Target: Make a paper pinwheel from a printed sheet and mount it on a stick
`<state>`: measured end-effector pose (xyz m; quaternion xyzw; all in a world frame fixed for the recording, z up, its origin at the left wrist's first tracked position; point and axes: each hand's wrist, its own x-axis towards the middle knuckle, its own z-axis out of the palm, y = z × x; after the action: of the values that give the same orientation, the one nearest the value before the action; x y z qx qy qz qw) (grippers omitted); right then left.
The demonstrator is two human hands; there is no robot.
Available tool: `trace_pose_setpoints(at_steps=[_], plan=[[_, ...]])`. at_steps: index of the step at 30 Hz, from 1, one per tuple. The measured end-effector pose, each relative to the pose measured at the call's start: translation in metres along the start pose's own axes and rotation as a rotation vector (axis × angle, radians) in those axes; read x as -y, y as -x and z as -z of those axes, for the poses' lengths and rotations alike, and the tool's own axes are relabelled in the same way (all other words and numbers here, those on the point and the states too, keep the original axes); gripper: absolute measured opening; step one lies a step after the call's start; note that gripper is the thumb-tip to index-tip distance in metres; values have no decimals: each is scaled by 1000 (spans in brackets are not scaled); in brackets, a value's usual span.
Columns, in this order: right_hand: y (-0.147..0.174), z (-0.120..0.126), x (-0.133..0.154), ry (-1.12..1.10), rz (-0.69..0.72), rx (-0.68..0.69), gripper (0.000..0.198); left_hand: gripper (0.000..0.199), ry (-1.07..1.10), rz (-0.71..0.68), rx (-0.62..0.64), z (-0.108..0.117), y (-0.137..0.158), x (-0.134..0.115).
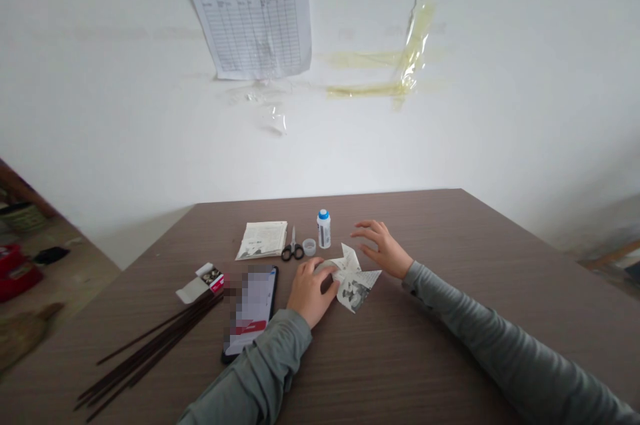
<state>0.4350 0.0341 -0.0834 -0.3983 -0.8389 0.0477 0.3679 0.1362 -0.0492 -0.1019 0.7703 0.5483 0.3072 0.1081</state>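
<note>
A pinwheel folded from printed newspaper (356, 281) lies on the brown table, its pointed blades spread out. My left hand (314, 290) holds it by the left side, thumb and fingers curled at the blade there; the fingers cover part of that side. To the right of the pinwheel, my right hand (386, 251) hovers with fingers apart and nothing in them. Behind the pinwheel stands a white bottle with a blue cap (324, 230). Beside the bottle are a small translucent cup (309, 247) and black-handled scissors (293, 248).
Folded newspaper sheets (263, 239) lie left of the scissors. A phone (250, 315) rests near my left forearm. Further left are an open small box (203, 283) with little items inside and several thin dark sticks (150, 355). A wall with a taped printed sheet (255, 28) rises behind the table (440, 345).
</note>
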Motion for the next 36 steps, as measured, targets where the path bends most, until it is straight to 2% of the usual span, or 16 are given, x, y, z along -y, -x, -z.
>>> trace_pose_setpoints(at_steps=[3, 7, 11, 16, 26, 31, 36], plan=[[-33, 1, 4, -26, 41, 87, 31, 28, 10, 18, 14, 1, 0, 0], [-64, -8, 11, -47, 44, 190, 50, 32, -9, 40, 27, 2, -1, -3], [-77, -21, 12, -104, 44, 254, 62, 31, -38, 43, 5, 3, 0, -3], [-78, -33, 13, -196, 45, 271, 71, 31, -35, 32, 6, 3, 0, -1], [-79, -47, 9, -215, 7, 238, 89, 30, -38, 37, 9, 3, 1, 0], [-70, -41, 0, -236, -2, 207, 89, 30, -50, 50, 20, 4, 1, 0], [-48, -21, -27, -232, 44, 96, 86, 26, -62, 22, -23, 2, 3, 1]])
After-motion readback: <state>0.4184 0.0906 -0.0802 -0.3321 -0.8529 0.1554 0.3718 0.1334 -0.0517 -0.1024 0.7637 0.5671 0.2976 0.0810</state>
